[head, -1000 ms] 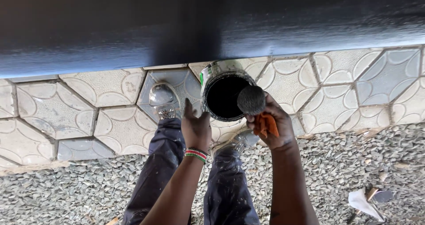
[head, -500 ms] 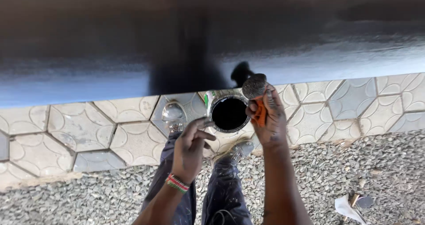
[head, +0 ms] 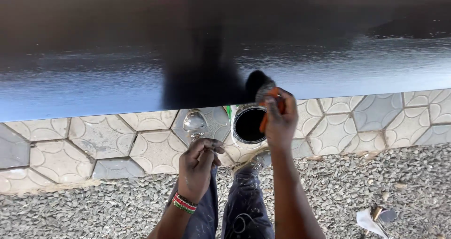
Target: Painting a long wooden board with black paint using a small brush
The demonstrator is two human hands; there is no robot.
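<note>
My right hand grips an orange-handled paintbrush, its black bristles touching the lower edge of a large glossy black painted panel. Just below the brush an open paint tin with black paint stands on the paving. My left hand, with a beaded wristband, hangs loosely curled and holds nothing, near a round metal lid lying to the left of the tin. My legs in dark trousers show below.
Patterned hexagonal paving tiles run under the panel. Grey gravel covers the ground nearer me. A scrap of white paper and debris lies at the lower right.
My right hand lifted the brush out of the tin up to the panel's lower edge. My left hand came off the tin rim and dropped back. The view tilted upward.
</note>
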